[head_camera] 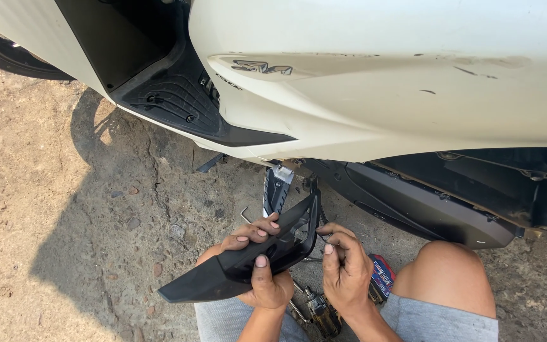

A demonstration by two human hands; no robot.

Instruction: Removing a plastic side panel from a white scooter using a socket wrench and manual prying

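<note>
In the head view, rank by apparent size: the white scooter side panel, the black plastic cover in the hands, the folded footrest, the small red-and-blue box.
1. white scooter side panel
2. black plastic cover, though nearer the camera
3. folded footrest
4. red-and-blue box, partly hidden by the right hand, so unsure against the footrest

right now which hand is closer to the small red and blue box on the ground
Right. The right hand sits just left of the red and blue box, nearly touching it. The left hand is farther left, gripping the black plastic panel.
</note>
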